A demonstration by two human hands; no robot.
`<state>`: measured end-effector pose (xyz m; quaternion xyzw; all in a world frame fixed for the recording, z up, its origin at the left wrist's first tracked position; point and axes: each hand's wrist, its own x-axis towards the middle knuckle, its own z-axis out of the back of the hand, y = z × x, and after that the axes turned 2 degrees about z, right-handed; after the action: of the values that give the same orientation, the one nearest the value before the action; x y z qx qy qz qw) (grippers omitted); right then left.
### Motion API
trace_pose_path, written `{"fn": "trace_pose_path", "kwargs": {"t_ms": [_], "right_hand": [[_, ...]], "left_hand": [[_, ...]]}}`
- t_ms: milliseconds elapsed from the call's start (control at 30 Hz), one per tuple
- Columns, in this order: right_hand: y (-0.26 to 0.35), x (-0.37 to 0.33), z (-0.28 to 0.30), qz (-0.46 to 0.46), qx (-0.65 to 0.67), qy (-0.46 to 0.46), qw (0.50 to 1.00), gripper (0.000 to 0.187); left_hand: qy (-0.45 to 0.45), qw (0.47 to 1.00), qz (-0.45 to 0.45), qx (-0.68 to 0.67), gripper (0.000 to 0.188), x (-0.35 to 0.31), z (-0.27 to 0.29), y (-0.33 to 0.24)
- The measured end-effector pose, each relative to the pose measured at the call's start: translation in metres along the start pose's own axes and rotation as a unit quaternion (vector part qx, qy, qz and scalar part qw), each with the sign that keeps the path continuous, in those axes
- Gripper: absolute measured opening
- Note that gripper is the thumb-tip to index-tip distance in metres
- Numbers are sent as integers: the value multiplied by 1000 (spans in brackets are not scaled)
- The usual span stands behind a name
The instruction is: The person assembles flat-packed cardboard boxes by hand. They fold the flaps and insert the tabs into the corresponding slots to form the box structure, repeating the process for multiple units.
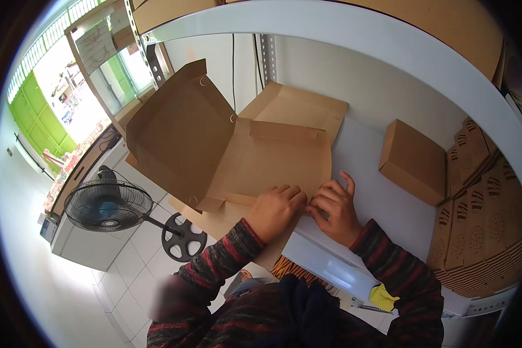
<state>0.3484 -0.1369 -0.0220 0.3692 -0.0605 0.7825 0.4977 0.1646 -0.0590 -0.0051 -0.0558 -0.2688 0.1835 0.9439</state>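
Observation:
A brown cardboard box (278, 153) lies unfolded before me, its lid panel (177, 124) tilted up at the left. Several of its side walls stand raised. My left hand (275, 211) is closed over the near wall, close to the near right corner. At that same corner, my right hand (335, 210) pinches the cardboard between thumb and fingers, with the little finger sticking out. The fingertips of both hands nearly meet there, and the bit of flap between them is mostly hidden. Beneath the box lies more flat brown cardboard (304, 107).
A closed brown box (412, 162) sits on the white shelf (377, 191) to the right. Beside it are stacked printed cartons (481, 226). The upper shelf's white beam (354, 23) arches overhead. At the left, a black fan (107, 206) stands on the tiled floor. A yellow cloth (383, 297) hangs near the front edge.

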Motion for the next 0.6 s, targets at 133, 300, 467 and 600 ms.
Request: {"fn": "trace_pose_path", "kwargs": {"t_ms": [133, 300, 467, 600], "right_hand": [[0, 4, 4, 16, 13, -17, 1000, 14], [1, 1, 1, 19, 31, 15, 999, 17], [26, 15, 28, 71, 84, 35, 993, 17], [-1, 19, 27, -70, -5, -109, 992, 20]], "left_hand": [[-2, 1000, -3, -7, 12, -2, -3, -1], [27, 997, -14, -72, 11, -3, 2, 6], [136, 984, -62, -101, 14, -24, 30, -2], [159, 983, -14, -85, 19, -49, 52, -27]]}}
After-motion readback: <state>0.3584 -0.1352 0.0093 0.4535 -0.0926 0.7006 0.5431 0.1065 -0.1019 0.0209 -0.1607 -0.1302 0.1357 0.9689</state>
